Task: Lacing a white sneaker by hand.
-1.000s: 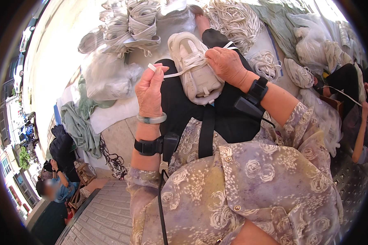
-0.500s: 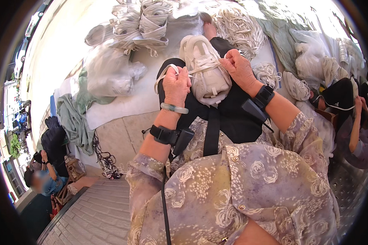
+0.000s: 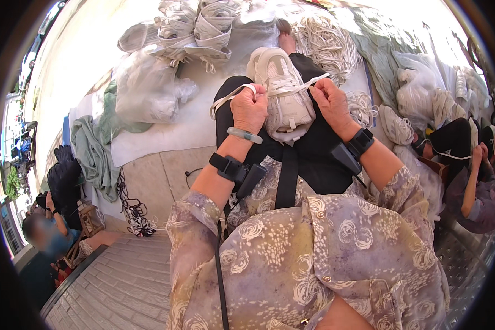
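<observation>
A pale beige sneaker (image 3: pixel 289 113) rests on my black-trousered lap, its heel toward me and its toe pointing away. White shoelace (image 3: pixel 283 85) runs through its front. My left hand (image 3: pixel 248 108) pinches one lace on the left side of the shoe, and a loose length of it trails over my left knee. On the right, my right hand (image 3: pixel 331 103) holds the other lace between thumb and fingers, drawn out from the shoe. Both hands are closed and sit just beside the sneaker.
Beyond my knees lie stacked sneakers (image 3: pixel 213 30), a plastic bag (image 3: pixel 151 91) and a heap of white laces (image 3: pixel 327 44). A smaller lace bundle (image 3: pixel 362 108) and another sneaker (image 3: pixel 396 125) lie right. Another person's arm (image 3: pixel 472 184) handles a lace at far right; someone sits at far left.
My right hand has drawn its lace outward to the right, away from the shoe. My left hand has come nearer the sneaker's side. The whole view has shifted slightly.
</observation>
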Demonstrator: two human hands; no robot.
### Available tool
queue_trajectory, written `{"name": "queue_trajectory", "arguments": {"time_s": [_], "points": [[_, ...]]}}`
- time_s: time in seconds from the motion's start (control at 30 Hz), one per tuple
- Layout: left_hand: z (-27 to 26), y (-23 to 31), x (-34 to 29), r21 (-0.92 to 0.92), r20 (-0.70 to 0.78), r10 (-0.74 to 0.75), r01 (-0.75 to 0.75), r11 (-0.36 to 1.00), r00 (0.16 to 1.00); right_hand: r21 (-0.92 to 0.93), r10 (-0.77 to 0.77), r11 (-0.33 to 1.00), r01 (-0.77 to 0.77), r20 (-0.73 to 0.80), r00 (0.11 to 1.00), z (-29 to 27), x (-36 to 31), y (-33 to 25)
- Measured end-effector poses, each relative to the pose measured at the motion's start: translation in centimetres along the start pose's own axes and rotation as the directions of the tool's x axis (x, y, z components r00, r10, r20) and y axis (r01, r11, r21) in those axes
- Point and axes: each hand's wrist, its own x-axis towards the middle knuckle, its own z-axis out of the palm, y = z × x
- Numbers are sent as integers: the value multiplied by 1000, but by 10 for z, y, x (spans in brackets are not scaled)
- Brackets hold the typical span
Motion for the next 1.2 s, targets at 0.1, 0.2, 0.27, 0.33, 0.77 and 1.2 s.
{"name": "queue_trajectory", "arguments": {"time_s": [0.1, 0.2, 0.27, 0.33, 0.77, 1.2], "points": [[2, -8, 2, 78, -34, 116, -113, 991, 993, 42, -17, 999, 17, -17, 1000, -2, -1, 9], [2, -9, 3, 142, -3, 125, -123, 982, 992, 50, 1, 999, 1, -28, 1000, -4, -1, 14], [2, -9, 5, 141, -2, 134, -132, 981, 991, 63, 14, 998, -12, -30, 999, -5, 0, 13], [2, -9, 5, 140, -1, 144, -142, 980, 990, 50, 27, 998, -25, -27, 999, -4, -3, 11], [3, 9, 9, 209, 72, 122, -135, 969, 990, 90, 60, 994, -58, -26, 998, -7, -5, 14], [-19, 60, -15, 734, 198, -4, -146, 663, 980, -55, -146, 988, 142, -67, 987, -16, -1, -18]]}}
